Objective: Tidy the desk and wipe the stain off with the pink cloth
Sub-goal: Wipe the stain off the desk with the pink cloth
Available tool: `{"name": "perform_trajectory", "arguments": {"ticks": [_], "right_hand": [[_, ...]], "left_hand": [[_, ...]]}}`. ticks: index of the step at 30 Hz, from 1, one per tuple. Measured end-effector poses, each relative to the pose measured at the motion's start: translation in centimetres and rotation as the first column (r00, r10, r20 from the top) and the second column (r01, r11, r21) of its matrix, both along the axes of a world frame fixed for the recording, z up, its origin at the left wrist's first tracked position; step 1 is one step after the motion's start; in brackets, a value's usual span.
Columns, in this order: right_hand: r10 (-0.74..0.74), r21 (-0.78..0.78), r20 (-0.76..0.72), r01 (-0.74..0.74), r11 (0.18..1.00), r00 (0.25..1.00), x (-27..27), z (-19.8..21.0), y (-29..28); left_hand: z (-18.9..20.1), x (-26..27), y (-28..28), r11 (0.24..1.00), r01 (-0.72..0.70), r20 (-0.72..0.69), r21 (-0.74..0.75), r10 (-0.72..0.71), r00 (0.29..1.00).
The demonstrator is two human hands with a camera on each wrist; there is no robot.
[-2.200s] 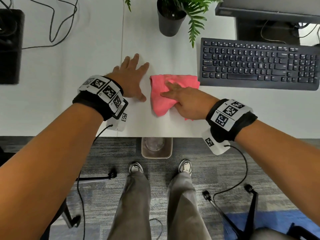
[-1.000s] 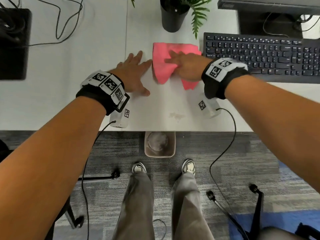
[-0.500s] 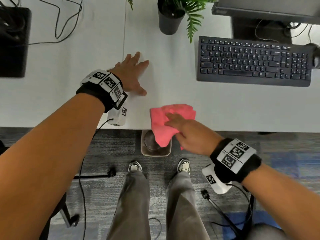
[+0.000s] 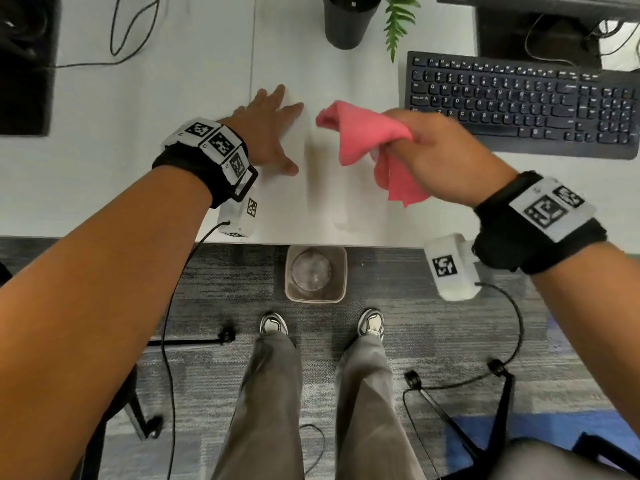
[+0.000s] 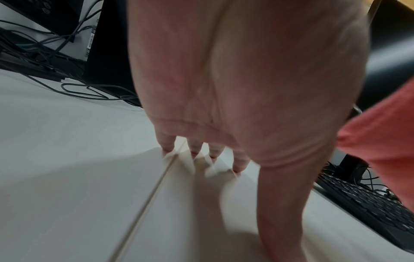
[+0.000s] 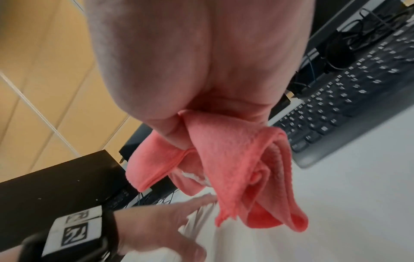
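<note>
I have the pink cloth (image 4: 367, 140) bunched in my right hand (image 4: 446, 161), fingers curled round a gathered wad of it, and it hangs clear of the desk (image 4: 138, 168) with loose corners drooping below my fist, just in front of the keyboard (image 4: 519, 105). My left hand (image 4: 270, 129) lies spread flat on the white top beside the seam, fingers straight, bracing me and gripping nothing; the two hands are near each other but apart. The cloth is a soft, light, nappy thing: it folds wherever I let it, will not slip in my grip, and cannot break, so the only care is in how I hold it. Bunched as it is, it gives a lumpy face, so I judge it better to take it through the middle with the palm over a flattened fold, so a broad pad meets the surface. Near the desk's front edge there seems to be a faint pale smear, though blur and glare leave me unsure whether that is stain or dampness. Below the edge sits a small bin (image 4: 315, 275) on the carpet.
</note>
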State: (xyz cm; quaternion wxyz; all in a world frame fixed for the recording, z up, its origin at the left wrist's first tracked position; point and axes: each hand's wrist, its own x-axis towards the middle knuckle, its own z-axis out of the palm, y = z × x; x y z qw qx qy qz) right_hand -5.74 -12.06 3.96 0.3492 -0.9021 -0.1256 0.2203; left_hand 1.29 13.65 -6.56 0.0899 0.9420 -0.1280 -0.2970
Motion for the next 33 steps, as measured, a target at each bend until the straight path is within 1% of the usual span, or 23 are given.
{"name": "perform_trajectory", "arguments": {"ticks": [1,2,3,5,7,9,13,16,18,20,22,26,33], "right_hand": [[0.047,-0.074,0.036,-0.044,0.996,0.998,0.5,-0.3,0.3],[0.099,-0.148,0.036,-0.093,0.985,0.994,0.7,-0.8,0.8],[0.143,-0.188,-0.002,-0.141,0.972,0.990,0.5,-1.7,1.2],[0.192,-0.201,-0.109,-0.211,0.957,0.975,-0.8,-3.9,1.7],[0.158,-0.209,-0.123,-0.181,0.961,0.980,-2.1,-5.4,1.5],[0.117,-0.189,-0.107,-0.135,0.973,0.987,-3.6,-6.1,1.1],[0.189,-0.125,-0.096,-0.200,0.972,0.977,-7.6,-6.7,1.1],[0.198,-0.135,-0.086,-0.208,0.969,0.976,-10.4,-6.9,1.2],[0.207,-0.084,-0.113,-0.217,0.973,0.972,-12.1,-7.4,1.1],[0.184,-0.030,-0.180,-0.193,0.981,0.966,-13.5,-7.6,0.7],[0.113,-0.016,-0.219,-0.119,0.993,0.969,-13.9,-7.4,0.0],[0.013,0.013,-0.136,-0.012,1.000,0.991,-12.1,-4.9,-1.0],[-0.017,0.037,0.030,0.016,0.999,0.999,-6.4,0.7,-0.4]], "left_hand": [[-0.1,0.1,0.0,1.000,0.008,0.001,0.006,-0.008,1.000],[-0.1,0.1,0.0,1.000,0.013,0.001,0.010,-0.013,1.000],[-0.1,0.1,0.0,1.000,0.011,-0.004,0.011,-0.011,1.000],[0.1,0.1,0.0,1.000,0.002,-0.013,0.001,-0.002,1.000],[0.4,-0.1,-0.1,1.000,0.004,-0.010,-0.002,-0.004,1.000],[0.5,-0.2,-0.1,1.000,0.004,-0.010,0.002,-0.004,1.000],[0.9,-0.3,-0.3,1.000,0.001,0.004,0.011,-0.001,1.000],[0.9,-0.4,-0.4,0.999,0.009,-0.001,0.032,-0.009,1.000],[0.9,-0.4,-0.4,0.999,0.014,-0.007,0.036,-0.014,1.000],[0.9,-0.5,-0.4,0.999,0.019,-0.010,0.038,-0.019,1.000],[0.9,-0.6,-0.4,0.999,0.028,-0.004,0.043,-0.028,1.000],[0.5,-0.4,-0.4,0.998,0.035,0.011,0.050,-0.036,0.999],[-0.6,0.2,0.1,0.998,0.037,0.022,0.054,-0.038,0.999]]}}
